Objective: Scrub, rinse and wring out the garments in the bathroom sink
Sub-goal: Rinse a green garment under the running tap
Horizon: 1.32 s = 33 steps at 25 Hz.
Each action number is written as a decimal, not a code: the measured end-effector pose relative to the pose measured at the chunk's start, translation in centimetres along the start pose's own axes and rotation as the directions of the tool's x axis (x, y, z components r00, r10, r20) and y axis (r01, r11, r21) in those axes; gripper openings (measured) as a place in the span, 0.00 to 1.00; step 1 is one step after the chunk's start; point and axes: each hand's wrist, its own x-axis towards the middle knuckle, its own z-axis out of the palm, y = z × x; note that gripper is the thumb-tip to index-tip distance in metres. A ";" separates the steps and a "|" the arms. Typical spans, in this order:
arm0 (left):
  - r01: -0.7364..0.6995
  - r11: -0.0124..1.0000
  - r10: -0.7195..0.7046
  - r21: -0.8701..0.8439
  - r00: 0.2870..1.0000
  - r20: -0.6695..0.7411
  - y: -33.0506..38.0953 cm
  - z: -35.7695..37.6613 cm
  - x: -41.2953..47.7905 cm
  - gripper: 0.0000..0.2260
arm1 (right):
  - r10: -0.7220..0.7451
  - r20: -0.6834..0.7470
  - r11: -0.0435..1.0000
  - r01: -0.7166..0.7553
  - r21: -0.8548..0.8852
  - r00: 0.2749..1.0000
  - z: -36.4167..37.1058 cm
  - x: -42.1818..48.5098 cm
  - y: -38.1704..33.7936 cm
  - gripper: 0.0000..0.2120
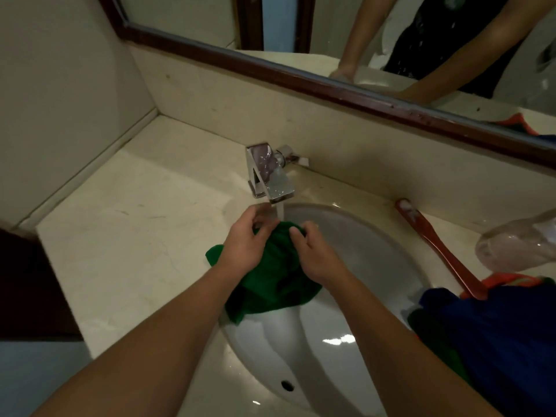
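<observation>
A green garment hangs bunched over the far left part of the white oval sink. My left hand grips its upper left fold, and my right hand grips the top of the bunch beside it. Water runs from the chrome faucet onto the cloth between my hands. The lower part of the garment droops into the basin and over its left rim.
A pile of blue, orange and green clothes lies on the counter at the right. A red-handled brush lies along the sink's right rim, with a clear plastic container beyond it. The beige counter extends left; a mirror is above.
</observation>
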 end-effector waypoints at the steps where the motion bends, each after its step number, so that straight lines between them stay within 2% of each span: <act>1: 0.010 0.999 -0.010 0.054 1.000 -0.007 0.1 0.7 0.3 0.14 | 0.010 -0.049 0.996 -0.006 0.090 0.999 -0.4 0.5 0.0 0.10; 3: -0.044 0.967 0.041 0.253 0.999 0.017 -0.4 2.0 0.8 0.17 | 0.027 -0.157 0.975 0.008 0.221 0.987 -1.0 2.1 0.0 0.10; 5: -0.073 0.942 0.074 0.327 0.997 0.010 -1.8 2.8 1.3 0.18 | -0.005 -0.230 0.975 0.056 0.214 0.973 -0.8 3.4 -0.4 0.11; 8: 0.010 0.982 0.012 0.187 0.993 -0.118 -3.5 3.7 2.1 0.13 | -0.113 -0.258 0.973 0.160 0.169 0.959 1.0 4.6 0.5 0.08; 10: 0.025 1.000 -0.022 0.018 0.987 -0.160 -4.3 4.3 2.5 0.11 | -0.111 -0.245 0.956 0.171 0.237 0.963 2.3 5.1 1.8 0.07; 12: -0.008 0.990 -0.015 -0.140 0.986 -0.164 -5.1 4.6 2.4 0.08 | -0.098 -0.231 0.921 0.176 0.348 0.968 3.0 5.0 2.7 0.05; 15: -0.121 0.974 0.083 -0.192 0.978 -0.193 -6.1 4.4 2.6 0.04 | -0.129 -0.236 0.856 0.229 0.463 0.963 3.6 4.3 3.2 0.06; 18: -0.216 0.967 0.187 -0.133 0.961 -0.204 -5.9 4.2 2.6 0.05 | -0.208 -0.321 0.876 0.322 0.359 0.924 4.2 3.4 3.6 0.07; 20: -0.212 0.968 0.186 -0.131 0.964 -0.189 -5.6 3.9 2.6 0.04 | -0.251 -0.348 0.883 0.361 0.300 0.903 4.3 3.4 3.8 0.05; 22: -0.179 0.962 0.143 -0.208 0.973 -0.180 -5.3 3.5 2.8 0.06 | -0.273 -0.323 0.886 0.368 0.281 0.906 4.1 3.8 3.6 0.05; 24: -0.140 0.944 0.099 -0.298 0.984 -0.149 -5.3 3.3 2.7 0.13 | -0.294 -0.304 0.889 0.376 0.262 0.906 3.9 3.7 3.7 0.06; 28: -0.171 0.923 0.125 -0.345 0.980 -0.153 -5.4 3.6 2.0 0.19 | -0.348 -0.313 0.891 0.416 0.184 0.884 3.6 2.8 3.9 0.08; 31: -0.199 0.914 0.161 -0.354 0.978 -0.134 -5.0 3.7 1.4 0.16 | -0.353 -0.357 0.906 0.411 0.099 0.865 3.7 2.2 3.7 0.11; 33: -0.217 0.934 0.191 -0.284 0.975 -0.114 -4.8 3.8 1.2 0.12 | -0.343 -0.395 0.914 0.399 0.068 0.852 4.1 2.0 3.3 0.13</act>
